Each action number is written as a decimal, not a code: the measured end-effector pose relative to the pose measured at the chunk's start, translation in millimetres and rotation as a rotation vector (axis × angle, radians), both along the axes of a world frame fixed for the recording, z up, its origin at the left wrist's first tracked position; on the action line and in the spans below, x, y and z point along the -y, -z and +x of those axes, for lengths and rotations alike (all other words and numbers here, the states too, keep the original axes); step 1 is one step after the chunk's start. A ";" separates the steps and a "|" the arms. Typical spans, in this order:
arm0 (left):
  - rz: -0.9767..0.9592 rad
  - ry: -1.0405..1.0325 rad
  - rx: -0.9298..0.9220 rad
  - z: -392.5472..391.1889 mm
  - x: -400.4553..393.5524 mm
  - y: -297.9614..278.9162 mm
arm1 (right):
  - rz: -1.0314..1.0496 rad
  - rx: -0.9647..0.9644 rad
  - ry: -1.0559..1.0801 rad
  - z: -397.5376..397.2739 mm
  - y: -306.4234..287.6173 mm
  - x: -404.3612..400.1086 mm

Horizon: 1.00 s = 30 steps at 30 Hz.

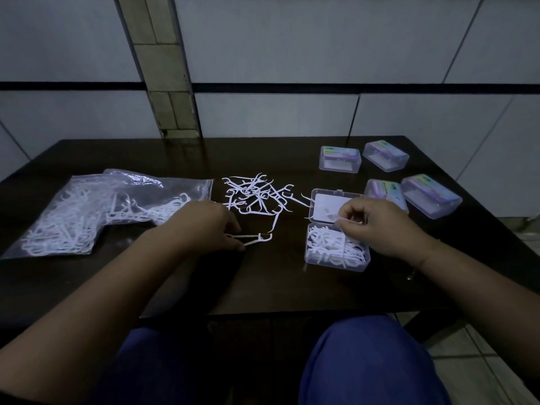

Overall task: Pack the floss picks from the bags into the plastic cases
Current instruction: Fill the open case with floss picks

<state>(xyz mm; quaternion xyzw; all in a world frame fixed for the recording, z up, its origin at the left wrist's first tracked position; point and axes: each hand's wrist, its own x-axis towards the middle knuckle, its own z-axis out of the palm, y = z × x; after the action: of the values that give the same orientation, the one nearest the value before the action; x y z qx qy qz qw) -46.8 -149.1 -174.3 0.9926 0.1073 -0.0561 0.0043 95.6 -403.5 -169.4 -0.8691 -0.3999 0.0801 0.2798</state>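
Your left hand [216, 226] pinches a floss pick [248, 239] at the near edge of the loose pile [257, 197], which lies between the bag [96, 211] and the open case [336, 247], so each reach is short. Your right hand [377, 226], fingers curled, hovers over that part-filled case; whether it holds a pick, you cannot tell. Four closed cases [429, 194] wait beyond.
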 end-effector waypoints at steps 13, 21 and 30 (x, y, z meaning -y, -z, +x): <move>-0.014 -0.017 -0.141 20.2 20.1 -5.7 | -0.392 0.174 -0.096 4.9 -25.4 9.1; -0.038 -0.022 -0.135 20.9 22.4 -10.5 | -0.485 0.260 -0.062 4.0 -28.6 13.0; -0.169 0.127 0.153 27.8 57.9 -34.5 | -0.398 0.086 -0.085 -0.9 -38.8 15.2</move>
<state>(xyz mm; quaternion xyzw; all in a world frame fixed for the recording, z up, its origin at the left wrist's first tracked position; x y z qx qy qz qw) -19.0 -207.0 -139.8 0.9949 0.0383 0.0107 0.0926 94.7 -418.7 -130.6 -0.8922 -0.4242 0.1319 0.0815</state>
